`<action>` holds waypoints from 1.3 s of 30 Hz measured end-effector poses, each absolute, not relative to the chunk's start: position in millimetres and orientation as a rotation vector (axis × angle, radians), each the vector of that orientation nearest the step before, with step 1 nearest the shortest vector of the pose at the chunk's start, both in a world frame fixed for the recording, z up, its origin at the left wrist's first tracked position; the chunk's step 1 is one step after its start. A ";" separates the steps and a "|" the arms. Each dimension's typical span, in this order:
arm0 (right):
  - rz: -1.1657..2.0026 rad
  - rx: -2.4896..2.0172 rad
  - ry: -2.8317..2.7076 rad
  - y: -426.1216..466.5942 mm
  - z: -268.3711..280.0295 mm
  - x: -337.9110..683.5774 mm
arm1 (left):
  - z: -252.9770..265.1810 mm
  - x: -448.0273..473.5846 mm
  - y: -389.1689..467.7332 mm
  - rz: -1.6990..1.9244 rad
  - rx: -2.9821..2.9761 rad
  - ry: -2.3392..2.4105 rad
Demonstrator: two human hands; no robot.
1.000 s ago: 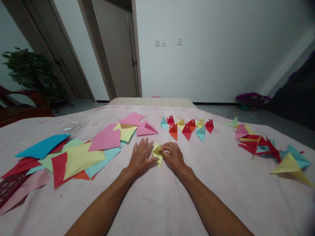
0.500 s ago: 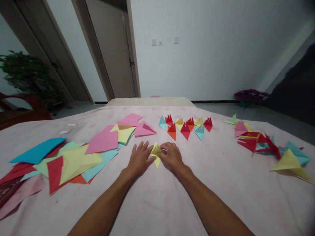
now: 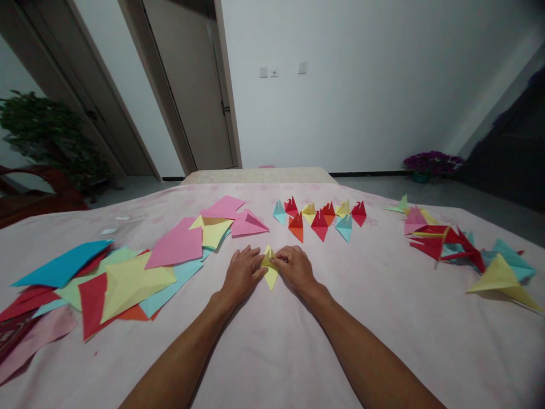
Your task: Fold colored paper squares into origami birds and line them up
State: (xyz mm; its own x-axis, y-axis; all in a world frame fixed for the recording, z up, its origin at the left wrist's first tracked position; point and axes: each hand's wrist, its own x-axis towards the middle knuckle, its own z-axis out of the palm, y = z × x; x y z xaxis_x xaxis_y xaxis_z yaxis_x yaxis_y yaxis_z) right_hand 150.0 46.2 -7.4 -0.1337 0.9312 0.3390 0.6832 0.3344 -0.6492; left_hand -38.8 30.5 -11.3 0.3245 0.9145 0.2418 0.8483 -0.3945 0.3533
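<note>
A small yellow paper crane (image 3: 271, 278) lies on the cloth in front of me, its narrow point toward me. My left hand (image 3: 243, 271) grips its left edge between thumb and fingers, the other fingers lying bent beside it. From the other side, my right hand (image 3: 293, 267) pinches the upper middle of the crane with thumb and index finger. The fingertips hide part of the folds there. Just beyond my hands stand folded cranes in two rows, among them an orange crane (image 3: 296, 228), a red crane (image 3: 319, 226) and a light blue crane (image 3: 344, 228).
Coloured paper sheets (image 3: 131, 281) overlap on the left, with pink paper (image 3: 179, 244) farther back. At right lies a loose group of folded pieces, including a red one (image 3: 430, 244) and a yellow one (image 3: 500, 278). A pink-white cloth (image 3: 272, 352) covers the table.
My right thumb and index finger have shifted slightly left, farther over the middle of the yellow crane. My left hand stays at its left edge. The view has tilted a little.
</note>
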 end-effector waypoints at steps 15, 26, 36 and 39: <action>0.472 -1.446 -1.789 47.6 -3.9 146.8 | -7.9 -35.6 30.4 0.541 2.447 1.618; 0.533 -1.395 -1.788 53.9 -9.0 144.9 | -10.1 -37.0 31.9 0.560 2.432 1.609; 0.641 -1.279 -1.768 54.1 -9.9 146.2 | -9.6 -36.9 31.9 0.640 2.418 1.583; 0.687 -1.230 -1.749 53.0 -11.0 145.4 | -10.2 -38.1 32.6 0.765 2.364 1.539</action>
State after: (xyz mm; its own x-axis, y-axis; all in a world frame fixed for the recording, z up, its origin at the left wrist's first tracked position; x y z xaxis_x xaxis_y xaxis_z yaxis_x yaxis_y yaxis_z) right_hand 145.4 53.0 -11.0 -0.1371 0.9318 0.3360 0.4541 0.3606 -0.8147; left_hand -38.1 32.6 -10.2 0.3167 0.8984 0.3044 0.7848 -0.4284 0.4479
